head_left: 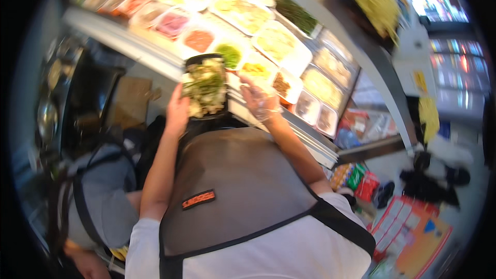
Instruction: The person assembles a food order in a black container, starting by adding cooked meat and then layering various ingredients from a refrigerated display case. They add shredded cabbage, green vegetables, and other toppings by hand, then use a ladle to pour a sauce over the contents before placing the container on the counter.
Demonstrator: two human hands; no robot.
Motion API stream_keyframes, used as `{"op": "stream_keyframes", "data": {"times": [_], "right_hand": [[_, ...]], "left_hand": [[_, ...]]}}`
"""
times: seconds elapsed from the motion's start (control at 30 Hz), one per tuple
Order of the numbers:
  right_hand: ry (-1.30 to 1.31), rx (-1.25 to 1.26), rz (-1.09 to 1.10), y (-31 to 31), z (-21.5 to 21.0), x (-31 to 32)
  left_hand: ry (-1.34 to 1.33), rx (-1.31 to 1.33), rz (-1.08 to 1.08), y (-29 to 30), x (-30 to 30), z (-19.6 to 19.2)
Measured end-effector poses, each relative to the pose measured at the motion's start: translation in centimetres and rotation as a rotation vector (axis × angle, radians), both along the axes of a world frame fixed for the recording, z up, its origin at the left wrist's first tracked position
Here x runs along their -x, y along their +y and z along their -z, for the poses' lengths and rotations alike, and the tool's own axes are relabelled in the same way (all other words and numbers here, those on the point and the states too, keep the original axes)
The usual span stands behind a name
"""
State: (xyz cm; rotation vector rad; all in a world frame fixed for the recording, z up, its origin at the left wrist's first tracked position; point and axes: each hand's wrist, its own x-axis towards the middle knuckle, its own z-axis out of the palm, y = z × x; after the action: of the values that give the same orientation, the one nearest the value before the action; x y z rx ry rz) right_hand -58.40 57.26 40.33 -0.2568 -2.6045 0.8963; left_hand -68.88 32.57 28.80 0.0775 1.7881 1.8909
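Note:
My left hand (178, 104) grips the left side of a black rectangular food container (225, 104). Chopped greens and pale pieces (205, 88) fill the container, which is tilted toward me at the counter's front edge. On my right hand (257, 98) is a clear plastic glove. Its fingers stretch out just right of the container, apart from it, and nothing shows in them. Closest beyond that hand are a tub of yellow bits (257, 70) and a tub of brown bits (281, 84). Chopped green herbs (230, 55) sit in a tub just behind the container.
Many white tubs and trays of food (240, 10) fill the lit counter. A curved frame (369, 62) arches over its right side. A co-worker in grey (103, 196) stands at my left. Packets (368, 185) and a printed orange board (413, 237) lie at lower right.

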Motion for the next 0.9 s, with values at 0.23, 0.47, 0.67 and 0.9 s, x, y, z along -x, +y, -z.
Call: {"op": "stream_keyframes", "data": {"times": [0.23, 0.47, 0.67, 0.9], "right_hand": [[-0.412, -0.219, 0.261, 13.9, 3.1, -13.6], [-1.148, -0.284, 0.548, 28.7, 1.9, -30.2], [-1.149, -0.387, 0.183, 29.7, 1.7, -30.8], [-1.220, -0.130, 0.188, 29.7, -0.1, -27.9]], "left_hand": [[-0.199, -0.157, -0.185, -0.2, -3.2, 0.4], [-0.215, -0.149, -0.194, 0.6, -5.9, -1.9], [-0.228, -0.154, -0.205, 1.4, -7.5, -2.4], [-0.242, -0.177, -0.234, 2.0, -9.3, -3.0]]}}
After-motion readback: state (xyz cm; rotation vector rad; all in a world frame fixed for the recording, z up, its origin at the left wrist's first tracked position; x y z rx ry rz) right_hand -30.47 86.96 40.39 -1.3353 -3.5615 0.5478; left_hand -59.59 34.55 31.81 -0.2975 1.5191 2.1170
